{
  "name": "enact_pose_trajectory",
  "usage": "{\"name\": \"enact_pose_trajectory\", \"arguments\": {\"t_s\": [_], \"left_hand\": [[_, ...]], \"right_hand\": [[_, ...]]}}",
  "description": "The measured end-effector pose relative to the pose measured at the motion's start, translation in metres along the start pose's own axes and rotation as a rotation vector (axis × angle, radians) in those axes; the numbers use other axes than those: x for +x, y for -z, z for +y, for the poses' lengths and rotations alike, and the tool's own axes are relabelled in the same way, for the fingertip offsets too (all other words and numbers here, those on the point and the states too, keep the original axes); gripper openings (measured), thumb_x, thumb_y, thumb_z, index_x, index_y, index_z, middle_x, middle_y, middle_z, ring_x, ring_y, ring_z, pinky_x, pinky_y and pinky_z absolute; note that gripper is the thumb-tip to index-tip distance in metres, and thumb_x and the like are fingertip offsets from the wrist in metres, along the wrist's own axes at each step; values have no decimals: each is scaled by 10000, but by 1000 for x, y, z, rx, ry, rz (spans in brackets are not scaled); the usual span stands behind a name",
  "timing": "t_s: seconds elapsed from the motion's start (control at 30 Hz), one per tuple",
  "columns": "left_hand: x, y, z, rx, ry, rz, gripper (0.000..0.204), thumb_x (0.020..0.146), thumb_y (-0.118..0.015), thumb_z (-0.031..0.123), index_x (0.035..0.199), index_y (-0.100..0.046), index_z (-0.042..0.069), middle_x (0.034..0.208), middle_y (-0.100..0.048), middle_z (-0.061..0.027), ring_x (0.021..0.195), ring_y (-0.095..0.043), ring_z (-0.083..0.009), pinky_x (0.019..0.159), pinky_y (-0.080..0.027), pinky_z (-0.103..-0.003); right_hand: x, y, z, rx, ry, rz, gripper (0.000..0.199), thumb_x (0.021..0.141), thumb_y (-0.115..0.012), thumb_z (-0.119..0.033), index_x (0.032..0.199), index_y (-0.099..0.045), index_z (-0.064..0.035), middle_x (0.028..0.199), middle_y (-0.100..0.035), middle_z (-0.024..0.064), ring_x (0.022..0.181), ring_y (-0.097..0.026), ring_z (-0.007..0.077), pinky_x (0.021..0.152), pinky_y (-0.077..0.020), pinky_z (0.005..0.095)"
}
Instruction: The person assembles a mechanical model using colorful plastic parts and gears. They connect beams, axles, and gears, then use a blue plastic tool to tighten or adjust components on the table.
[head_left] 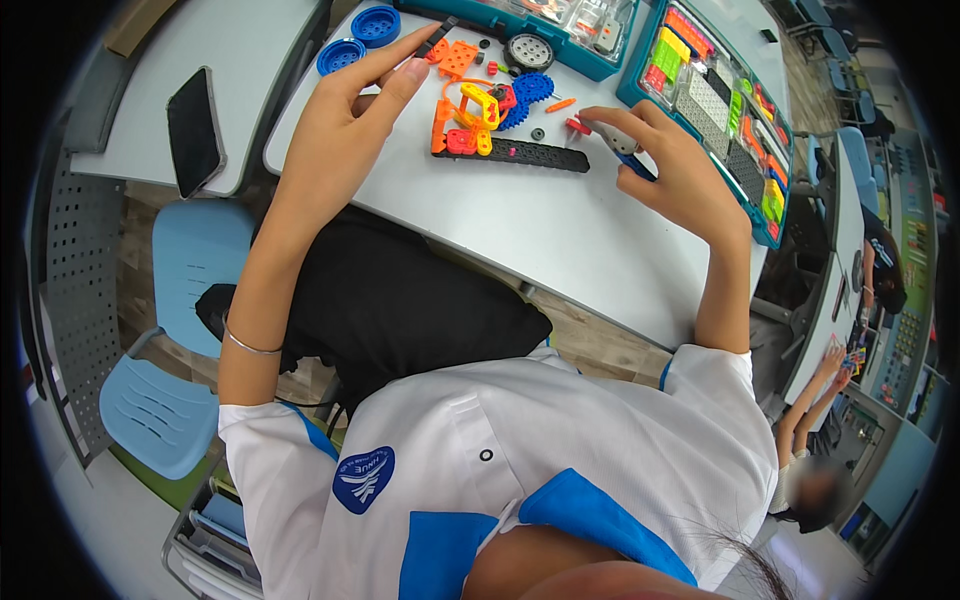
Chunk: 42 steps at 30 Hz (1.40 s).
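My left hand [345, 140] reaches over the far left of the white table, thumb and forefinger pinching a short black beam [437, 38]. On the right, my right hand [685, 180] is curled round a small grey-and-blue hand tool [625, 153], whose exact kind I cannot make out. A red piece [577, 126] is at the tool's tip; whether it is gripped is unclear. Between the hands lies a long black perforated beam [545, 156]. Orange, yellow and red building pieces [478, 108] rise at its left end. Two blue gears [525, 98] sit beside them.
Two blue wheel rims [376, 27] and a grey-black wheel [528, 52] lie at the back. A teal parts case [770, 228] stands right, with another teal tray [598, 68] behind. A phone [196, 130] rests on the neighbouring table. Other people work at far right.
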<state>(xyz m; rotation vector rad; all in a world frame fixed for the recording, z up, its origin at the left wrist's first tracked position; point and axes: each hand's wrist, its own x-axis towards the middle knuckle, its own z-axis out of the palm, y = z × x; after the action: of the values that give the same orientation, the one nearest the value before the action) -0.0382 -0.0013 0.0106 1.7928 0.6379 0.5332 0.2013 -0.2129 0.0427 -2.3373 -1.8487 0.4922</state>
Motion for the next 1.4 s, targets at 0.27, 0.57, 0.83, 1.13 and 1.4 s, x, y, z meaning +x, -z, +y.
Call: {"name": "enact_pose_trajectory", "arguments": {"t_s": [0.27,0.57,0.83,1.13,1.4], "left_hand": [[-3,-1,-1,34,0,-27,406,1017,-577,332,1385,-613,165,824,-462,35,646,-351,-45,567,-313,-219],[-6,-5,8,-120,-8,-213,407,1046,-526,296,1402,-586,109,822,-538,41,649,-349,-33,574,-310,-219],[-20,-35,21,-67,-224,-267,430,1057,-482,276,1442,-539,93,818,-433,29,699,-357,-65,602,-290,-224],[-24,-36,26,-96,-184,-288,425,1056,-483,235,1446,-527,72,881,-510,7,763,-388,-94,690,-333,-240],[-25,-41,19,84,-326,-272,417,1051,-475,176,1449,-516,60,882,-577,-55,842,-478,-152,805,-409,-269]], "right_hand": [[3,-3,-1,-17,-96,-98,739,742,-583,-60,1451,-503,-256,885,-510,110,766,-546,243,697,-469,358],[-4,16,-20,353,21,63,641,797,-665,-158,1404,-484,-62,985,-633,165,790,-610,253,728,-514,349],[4,-5,-52,536,141,3,384,865,-654,-136,1213,-595,16,948,-634,56,747,-556,99,616,-453,229],[0,-12,-47,499,160,10,412,872,-673,-137,1221,-545,40,1024,-663,127,836,-622,170,700,-521,283],[3,-22,-50,634,221,15,335,925,-632,-232,1176,-573,-18,917,-596,107,730,-549,201,651,-448,315]]}}
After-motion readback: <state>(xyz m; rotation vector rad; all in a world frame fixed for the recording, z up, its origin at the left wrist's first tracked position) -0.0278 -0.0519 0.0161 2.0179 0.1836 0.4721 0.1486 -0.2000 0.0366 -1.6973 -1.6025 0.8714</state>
